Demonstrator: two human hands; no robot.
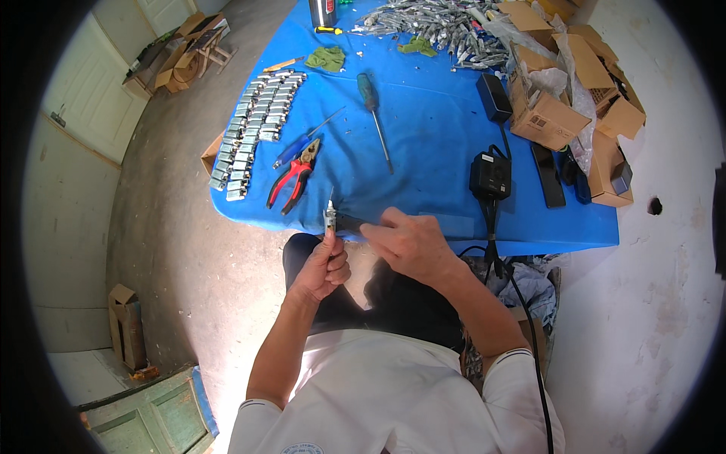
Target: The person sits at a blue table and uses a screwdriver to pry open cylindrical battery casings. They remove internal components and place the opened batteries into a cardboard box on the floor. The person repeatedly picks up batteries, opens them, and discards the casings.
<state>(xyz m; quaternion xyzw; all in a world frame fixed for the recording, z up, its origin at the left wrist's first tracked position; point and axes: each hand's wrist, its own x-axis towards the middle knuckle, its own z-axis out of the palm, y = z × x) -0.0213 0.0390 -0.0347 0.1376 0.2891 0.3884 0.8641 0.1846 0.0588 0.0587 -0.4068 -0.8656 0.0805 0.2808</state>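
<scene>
My left hand [327, 266] is closed, thumb up, round a small silver metal part [330, 216] with a thin pointed tip, held upright at the table's near edge. My right hand [412, 240] has its fingers closed on a dark flat strip [349, 223], whose far end meets or passes behind the metal part; its exact kind I cannot make out. Just beyond my left hand lie red-and-black pliers [293, 178] and a blue-handled screwdriver [293, 151]. A green-handled screwdriver [372, 106] points toward me at mid-table.
Rows of silver metal pieces [255, 125] line the blue-covered table's [423, 151] left side. A heap of similar parts [446, 30] lies at the back, near green cloths [327, 59]. Right: a black power adapter [490, 175] with hanging cables, a phone [547, 175], open cardboard boxes [550, 119].
</scene>
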